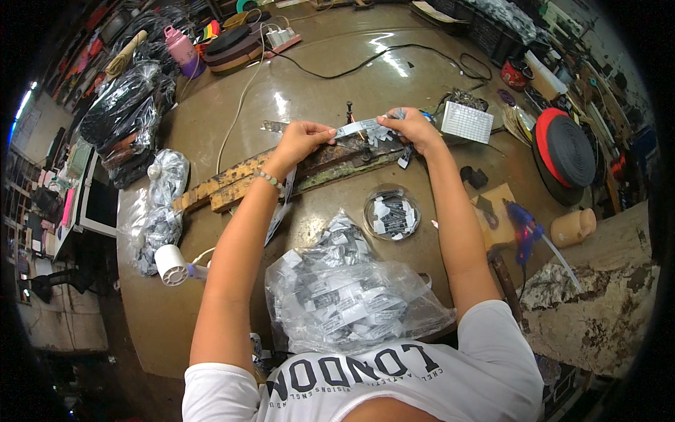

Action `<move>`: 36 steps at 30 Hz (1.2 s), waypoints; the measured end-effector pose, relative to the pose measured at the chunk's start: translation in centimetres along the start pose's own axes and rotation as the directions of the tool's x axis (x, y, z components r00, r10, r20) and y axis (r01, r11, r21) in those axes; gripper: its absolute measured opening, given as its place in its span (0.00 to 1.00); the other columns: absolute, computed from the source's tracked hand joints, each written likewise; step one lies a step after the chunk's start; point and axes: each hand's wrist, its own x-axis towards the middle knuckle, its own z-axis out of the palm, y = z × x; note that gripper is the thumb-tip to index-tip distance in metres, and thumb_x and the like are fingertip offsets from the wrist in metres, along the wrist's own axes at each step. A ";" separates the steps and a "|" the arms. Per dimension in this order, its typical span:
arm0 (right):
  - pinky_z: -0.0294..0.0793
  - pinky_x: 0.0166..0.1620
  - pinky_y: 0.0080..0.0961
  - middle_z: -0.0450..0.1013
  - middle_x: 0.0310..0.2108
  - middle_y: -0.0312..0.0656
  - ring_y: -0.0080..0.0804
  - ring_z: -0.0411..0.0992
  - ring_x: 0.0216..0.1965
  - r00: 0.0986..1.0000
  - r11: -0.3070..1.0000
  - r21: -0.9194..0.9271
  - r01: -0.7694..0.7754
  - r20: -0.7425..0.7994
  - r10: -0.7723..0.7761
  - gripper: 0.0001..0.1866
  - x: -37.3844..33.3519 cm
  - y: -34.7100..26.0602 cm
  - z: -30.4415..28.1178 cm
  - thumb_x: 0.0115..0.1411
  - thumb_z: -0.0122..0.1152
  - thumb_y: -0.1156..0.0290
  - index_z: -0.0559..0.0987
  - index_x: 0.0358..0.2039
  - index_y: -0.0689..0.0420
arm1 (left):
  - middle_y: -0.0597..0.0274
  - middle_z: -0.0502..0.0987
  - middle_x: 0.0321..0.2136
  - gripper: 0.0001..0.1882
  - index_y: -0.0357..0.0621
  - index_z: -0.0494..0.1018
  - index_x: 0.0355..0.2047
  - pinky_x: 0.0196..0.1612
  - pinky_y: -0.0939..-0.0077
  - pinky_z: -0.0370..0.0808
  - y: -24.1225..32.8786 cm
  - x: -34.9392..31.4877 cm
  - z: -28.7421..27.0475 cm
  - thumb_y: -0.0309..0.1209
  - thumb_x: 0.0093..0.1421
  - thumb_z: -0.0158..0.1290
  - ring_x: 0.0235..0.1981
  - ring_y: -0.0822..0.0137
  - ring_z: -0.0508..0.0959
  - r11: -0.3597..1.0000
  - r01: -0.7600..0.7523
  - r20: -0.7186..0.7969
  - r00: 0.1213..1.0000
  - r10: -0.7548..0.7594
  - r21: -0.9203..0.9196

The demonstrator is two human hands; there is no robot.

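We find the left hand (304, 138) and right hand (415, 126) pinching one label strip (355, 128) taut. The round tray (392, 213) holds few labels (the near bag (351, 295) looks full); we judge most remains.

Both hands, left (304, 138) and right (413, 129), stretching a white label strip (356, 127) above a worn wooden board (232, 184)

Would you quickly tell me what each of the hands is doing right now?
Left hand: closed, pinching one end of the white label strip.
Right hand: closed, pinching its other end.
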 end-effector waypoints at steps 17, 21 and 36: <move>0.52 0.20 0.12 0.65 0.19 0.26 0.12 0.58 0.19 0.989 0.980 0.190 0.056 0.124 -0.081 0.11 -0.9 -1.1 3.2 0.54 0.59 0.62 0.76 0.31 0.56 | 0.70 0.77 0.25 0.14 0.39 0.76 0.36 0.22 0.89 0.58 0.4 -0.6 1.5 0.37 0.55 0.56 0.18 0.84 0.62 0.984 -0.046 -0.053 0.998 0.037 -0.172; 0.53 0.20 0.12 0.65 0.19 0.26 0.12 0.58 0.19 0.991 0.980 0.162 0.113 0.054 -0.123 0.11 -1.0 -1.2 4.0 0.53 0.60 0.62 0.76 0.31 0.57 | 0.69 0.78 0.24 0.14 0.38 0.76 0.35 0.21 0.89 0.59 0.4 -0.5 1.5 0.36 0.54 0.56 0.17 0.84 0.63 0.988 -0.042 -0.072 0.997 0.031 -0.146; 0.64 0.26 0.16 0.72 0.23 0.33 0.17 0.67 0.23 0.969 0.971 -0.069 0.227 -0.080 -0.232 0.10 0.0 0.2 3.0 0.50 0.63 0.68 0.76 0.28 0.61 | 0.69 0.77 0.22 0.14 0.37 0.77 0.33 0.20 0.87 0.61 -0.4 0.2 1.1 0.37 0.53 0.58 0.16 0.82 0.64 0.997 -0.051 -0.074 0.996 0.046 -0.066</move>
